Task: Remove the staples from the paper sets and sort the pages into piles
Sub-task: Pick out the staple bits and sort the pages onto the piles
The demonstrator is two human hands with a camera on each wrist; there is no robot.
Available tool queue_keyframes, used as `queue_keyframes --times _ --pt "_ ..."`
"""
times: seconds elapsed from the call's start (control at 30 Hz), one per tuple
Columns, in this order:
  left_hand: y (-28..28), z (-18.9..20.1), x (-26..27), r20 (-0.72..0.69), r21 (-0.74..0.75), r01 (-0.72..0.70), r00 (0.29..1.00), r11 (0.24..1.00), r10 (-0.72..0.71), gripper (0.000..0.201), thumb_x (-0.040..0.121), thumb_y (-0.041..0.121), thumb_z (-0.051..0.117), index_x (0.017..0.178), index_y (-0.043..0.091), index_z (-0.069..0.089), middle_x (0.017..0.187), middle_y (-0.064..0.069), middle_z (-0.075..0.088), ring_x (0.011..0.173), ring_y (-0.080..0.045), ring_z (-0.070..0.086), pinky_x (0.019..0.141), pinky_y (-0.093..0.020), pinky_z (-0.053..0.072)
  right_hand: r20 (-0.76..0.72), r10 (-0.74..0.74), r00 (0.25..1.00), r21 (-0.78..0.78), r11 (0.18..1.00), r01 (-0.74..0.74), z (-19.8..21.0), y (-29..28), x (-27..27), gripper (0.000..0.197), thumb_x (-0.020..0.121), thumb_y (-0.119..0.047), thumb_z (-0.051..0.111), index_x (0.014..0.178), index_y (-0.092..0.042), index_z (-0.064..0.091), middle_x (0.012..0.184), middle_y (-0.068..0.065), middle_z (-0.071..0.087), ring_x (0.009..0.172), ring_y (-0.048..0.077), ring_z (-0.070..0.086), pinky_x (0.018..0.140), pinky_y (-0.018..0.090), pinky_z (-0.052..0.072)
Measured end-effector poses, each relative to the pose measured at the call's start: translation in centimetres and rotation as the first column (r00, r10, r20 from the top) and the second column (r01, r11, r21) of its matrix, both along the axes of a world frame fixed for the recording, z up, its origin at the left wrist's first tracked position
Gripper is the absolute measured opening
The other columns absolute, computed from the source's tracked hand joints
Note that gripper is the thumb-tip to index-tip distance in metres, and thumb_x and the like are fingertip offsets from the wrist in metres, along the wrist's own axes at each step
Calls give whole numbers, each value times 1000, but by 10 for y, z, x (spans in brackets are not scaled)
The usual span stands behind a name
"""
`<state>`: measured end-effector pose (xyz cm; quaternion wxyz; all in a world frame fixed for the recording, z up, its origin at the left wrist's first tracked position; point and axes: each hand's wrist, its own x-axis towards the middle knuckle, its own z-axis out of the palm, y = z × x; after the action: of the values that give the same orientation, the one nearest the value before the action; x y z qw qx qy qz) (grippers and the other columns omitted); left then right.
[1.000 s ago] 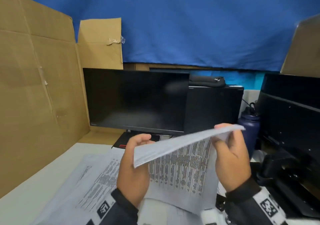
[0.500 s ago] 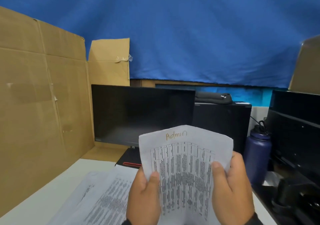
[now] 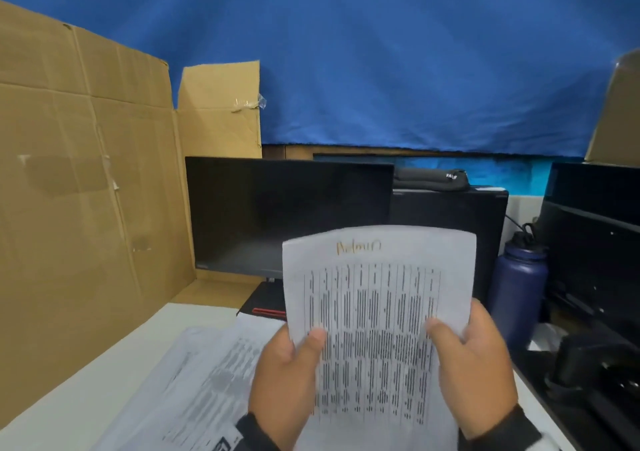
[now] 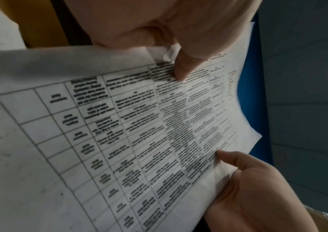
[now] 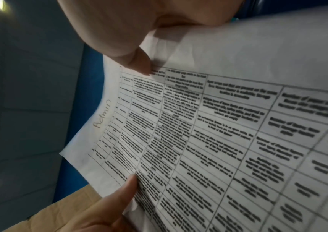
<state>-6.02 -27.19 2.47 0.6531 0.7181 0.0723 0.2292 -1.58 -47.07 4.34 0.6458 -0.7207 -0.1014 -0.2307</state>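
A printed paper set (image 3: 377,315) with a table and the handwritten word "Admin" at its top stands upright in front of me. My left hand (image 3: 287,374) grips its left edge, thumb on the printed face. My right hand (image 3: 474,371) grips its right edge the same way. In the left wrist view the left thumb (image 4: 184,66) presses the paper set (image 4: 159,125), and a small folded corner shows beside it. In the right wrist view the right thumb (image 5: 139,62) lies on the paper set (image 5: 198,133). No staple is visible. More printed pages (image 3: 207,381) lie on the white table (image 3: 104,381) below left.
A dark monitor (image 3: 287,215) stands behind the paper, with a black box (image 3: 450,215) beside it. A dark blue bottle (image 3: 519,287) stands at the right, next to black equipment (image 3: 595,277). Cardboard panels (image 3: 86,190) wall off the left side.
The paper set was held flat and edge-on a second ago. Both hands have tipped it upright with its printed face toward me, and the view has tilted upward.
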Motion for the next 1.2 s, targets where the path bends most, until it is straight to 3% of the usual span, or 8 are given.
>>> queue_keyframes --times 0.43,0.53,0.63,0.8,0.87,0.93,1.07,1.2 --pt "-9 -19 1 -3 47 -129 992 990 130 16 99 47 56 105 37 67 100 12 76 97 -13 72 83 -41 60 -78 79 994 -229 969 -95 -12 -2 16 23 94 -19 64 110 -34 64 98 -28 67 90 -16 62 72 4 47" --pt "4 6 -13 13 144 -199 980 969 199 26 99 48 57 88 26 65 80 3 72 77 -25 69 69 -43 58 -93 204 975 -256 941 -221 -2 -23 18 7 88 -39 68 94 -36 64 90 -18 71 85 -3 67 77 22 52" --pt "30 29 -38 43 211 -286 958 935 284 35 99 47 58 81 18 61 68 -3 67 66 -30 66 59 -37 50 -128 75 989 -430 895 -124 -6 -59 34 36 81 -65 57 92 -31 61 89 2 68 83 15 62 81 39 49" --pt "68 37 -69 -14 213 -292 953 932 302 35 94 57 61 92 23 69 80 -15 76 71 -43 72 71 -60 61 -204 -287 936 -967 205 -148 -18 -98 55 42 90 -56 58 124 -32 56 131 -3 53 121 22 48 101 37 43" --pt "74 32 -74 -88 235 -265 952 935 292 34 92 58 62 92 25 71 78 -12 78 71 -42 74 72 -63 61 -202 -345 917 -979 103 -178 -13 -97 56 42 92 -55 55 127 -33 53 136 -3 48 124 24 45 101 39 42" --pt "71 25 -74 -169 233 -211 953 949 253 23 95 48 64 89 29 76 75 -4 79 70 -36 75 71 -57 61 -178 -315 932 -980 147 -138 -6 -89 48 40 92 -56 55 126 -34 54 135 -4 49 124 22 46 102 38 42" --pt "61 -3 -61 -339 251 -88 925 964 173 14 91 41 72 103 33 75 100 4 77 97 -22 71 95 -42 53 20 -1 1000 -689 724 14 17 -40 12 45 92 -45 59 133 -31 50 136 -9 50 125 11 48 108 34 40" --pt "43 -12 -57 -304 449 -9 939 893 163 8 94 46 64 87 46 66 85 12 72 85 0 65 74 -23 49 327 78 942 -831 499 247 63 14 -30 82 89 -44 56 156 -29 11 154 -11 27 150 15 17 123 44 15"
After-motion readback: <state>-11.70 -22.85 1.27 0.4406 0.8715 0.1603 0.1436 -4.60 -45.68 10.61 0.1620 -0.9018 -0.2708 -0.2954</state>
